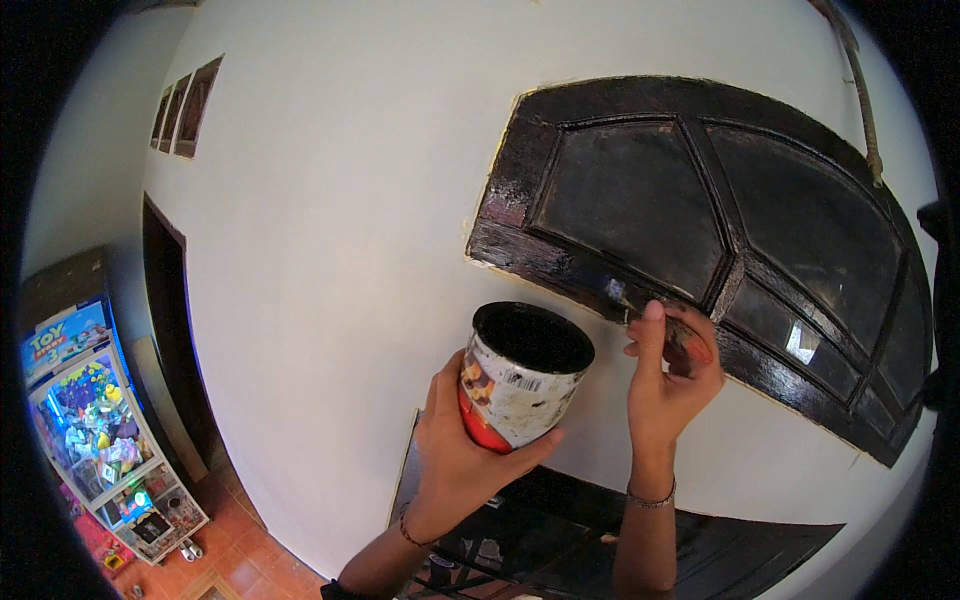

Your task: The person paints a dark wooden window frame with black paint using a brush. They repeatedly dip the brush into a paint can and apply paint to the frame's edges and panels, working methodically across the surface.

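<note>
My left hand [450, 435] is wrapped around a paint can [520, 400] from below and the side. The can is white and red, smeared with dark drips, slightly tilted, its open top showing dark paint inside. To its right, my right hand [675, 375] is closed on a small paintbrush [620, 298], mostly hidden by the fingers. The brush tip meets the lower rail of a dark, arched wooden window frame [545, 255]. That frame has a glossy, nearly black coat with duller, brownish patches at its left end. Its panes [630, 200] look dark too.
White wall [330, 250] surrounds the frame. Below my arms is another dark, glossy panel [600, 530]. At far left stands a lit claw machine [100, 430] beside a dark doorway [175, 320], on orange floor tiles [240, 520]. A pole [860, 100] hangs at upper right.
</note>
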Action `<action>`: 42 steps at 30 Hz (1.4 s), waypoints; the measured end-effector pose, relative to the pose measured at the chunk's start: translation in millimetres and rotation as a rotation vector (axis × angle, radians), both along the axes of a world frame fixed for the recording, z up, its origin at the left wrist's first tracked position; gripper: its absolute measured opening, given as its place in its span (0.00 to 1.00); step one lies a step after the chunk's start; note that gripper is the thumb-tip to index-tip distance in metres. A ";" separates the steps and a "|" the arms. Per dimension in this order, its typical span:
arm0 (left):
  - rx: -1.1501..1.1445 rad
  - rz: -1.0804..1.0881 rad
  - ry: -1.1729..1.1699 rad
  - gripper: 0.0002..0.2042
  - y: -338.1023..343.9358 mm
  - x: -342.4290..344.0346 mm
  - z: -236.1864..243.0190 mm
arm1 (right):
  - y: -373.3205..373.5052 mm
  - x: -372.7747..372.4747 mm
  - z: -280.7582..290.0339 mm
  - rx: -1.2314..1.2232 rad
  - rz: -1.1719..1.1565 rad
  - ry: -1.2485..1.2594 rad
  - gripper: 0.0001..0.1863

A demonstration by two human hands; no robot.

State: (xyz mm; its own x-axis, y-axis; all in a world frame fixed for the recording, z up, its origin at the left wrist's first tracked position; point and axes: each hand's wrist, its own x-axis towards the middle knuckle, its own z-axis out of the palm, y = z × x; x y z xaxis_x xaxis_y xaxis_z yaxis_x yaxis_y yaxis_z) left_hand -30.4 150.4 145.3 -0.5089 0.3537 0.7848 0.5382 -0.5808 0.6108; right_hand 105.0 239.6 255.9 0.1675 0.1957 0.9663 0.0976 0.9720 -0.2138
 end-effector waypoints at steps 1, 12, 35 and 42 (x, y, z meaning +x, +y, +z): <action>0.008 -0.023 -0.017 0.52 -2.3 -1.1 -3.1 | -2.1 3.7 -1.0 0.047 -0.057 0.024 0.08; -0.033 -0.160 -0.255 0.49 -55.4 -3.4 -39.5 | -6.9 -43.5 -30.5 0.165 -0.072 0.000 0.09; -0.152 -0.047 -0.336 0.60 -92.4 -10.4 -75.9 | -13.7 -16.5 -41.3 0.200 -0.410 0.054 0.08; -0.137 -0.061 -0.366 0.59 -88.3 -8.9 -78.6 | -19.2 -15.8 -50.4 0.163 -0.309 0.160 0.09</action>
